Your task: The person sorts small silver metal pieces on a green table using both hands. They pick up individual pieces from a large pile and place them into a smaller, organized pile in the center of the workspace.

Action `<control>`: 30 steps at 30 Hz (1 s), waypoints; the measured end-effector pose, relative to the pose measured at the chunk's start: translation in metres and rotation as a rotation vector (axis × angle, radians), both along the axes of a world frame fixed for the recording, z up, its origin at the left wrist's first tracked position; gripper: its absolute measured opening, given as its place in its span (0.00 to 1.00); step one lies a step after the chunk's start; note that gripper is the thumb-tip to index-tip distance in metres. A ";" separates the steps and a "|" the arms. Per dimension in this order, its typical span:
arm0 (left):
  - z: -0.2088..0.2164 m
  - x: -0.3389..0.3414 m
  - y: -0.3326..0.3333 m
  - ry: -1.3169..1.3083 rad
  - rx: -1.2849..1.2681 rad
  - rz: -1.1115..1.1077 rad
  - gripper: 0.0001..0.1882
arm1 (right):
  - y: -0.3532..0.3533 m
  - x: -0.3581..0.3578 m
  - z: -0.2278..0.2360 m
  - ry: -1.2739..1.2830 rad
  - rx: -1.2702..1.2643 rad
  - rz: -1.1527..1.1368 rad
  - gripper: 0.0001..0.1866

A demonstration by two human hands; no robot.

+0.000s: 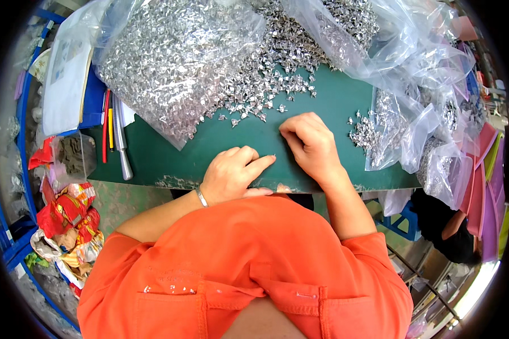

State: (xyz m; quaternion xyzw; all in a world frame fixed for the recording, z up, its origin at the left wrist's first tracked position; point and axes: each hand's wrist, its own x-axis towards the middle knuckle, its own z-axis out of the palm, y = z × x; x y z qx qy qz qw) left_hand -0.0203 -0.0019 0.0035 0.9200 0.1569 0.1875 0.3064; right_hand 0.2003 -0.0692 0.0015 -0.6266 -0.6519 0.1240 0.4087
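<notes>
My left hand (231, 172) is near the front edge of the green table (209, 141), with most of its fingers curled under and its forefinger pointing right. A tiny pale speck shows at that fingertip; I cannot make out whether it is a nail or a metal piece. Just to the right, my right hand (311, 144) is closed, knuckles up, over the tabletop. Whatever it may hold is hidden. Beyond both hands lies a large heap of small silvery metal pieces (254, 85), with a few loose ones close to the right hand.
A clear plastic bag (152, 73) full of the pieces covers the far left. More plastic bags (401, 124) and a small pile (366, 133) lie at right. At left are red and yellow pens (106, 127), a metal rod (121, 144), a paper-covered holder (68, 73) and a clear box (76, 155).
</notes>
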 end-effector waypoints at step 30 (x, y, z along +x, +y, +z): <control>0.001 0.003 -0.001 0.008 -0.030 0.033 0.32 | -0.013 0.010 0.010 -0.137 -0.078 -0.091 0.10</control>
